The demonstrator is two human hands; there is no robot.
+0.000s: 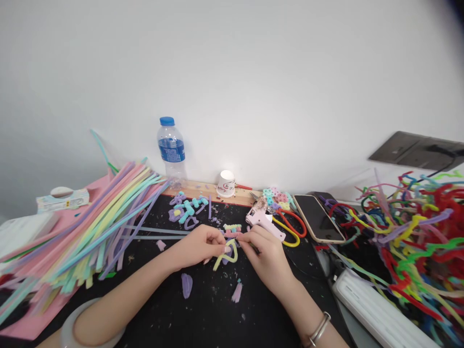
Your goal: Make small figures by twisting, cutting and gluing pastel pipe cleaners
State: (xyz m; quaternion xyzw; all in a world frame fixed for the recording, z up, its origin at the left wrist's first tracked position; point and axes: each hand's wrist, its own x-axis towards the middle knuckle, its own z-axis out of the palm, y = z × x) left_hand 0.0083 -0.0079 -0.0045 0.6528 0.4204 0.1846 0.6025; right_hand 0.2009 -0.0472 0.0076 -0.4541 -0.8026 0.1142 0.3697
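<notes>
A bent pale yellow pipe cleaner (234, 256) hangs between my two hands over the black mat. My left hand (205, 245) pinches it with thumb and forefinger from the left. Opposite, the fingertips of my right hand (259, 246) are closed near its upper end. A bit of purple fuzz shows behind the yellow loop, partly hidden. Just beyond my fingertips lies a small pink and yellow fuzzy piece (232, 229). Closer to me are a flat purple fuzzy piece (186, 285) and a pink-purple tuft (237, 292) with a blue tip.
Straight pastel pipe cleaners (105, 212) are heaped left, tangled bright ones (420, 241) right. Behind my hands stand a bottle (172, 151) and paper cup (226, 184). A pink glue gun (263, 220), scissors (293, 227), phone (319, 218) and white power strip (380, 309) lie rightward.
</notes>
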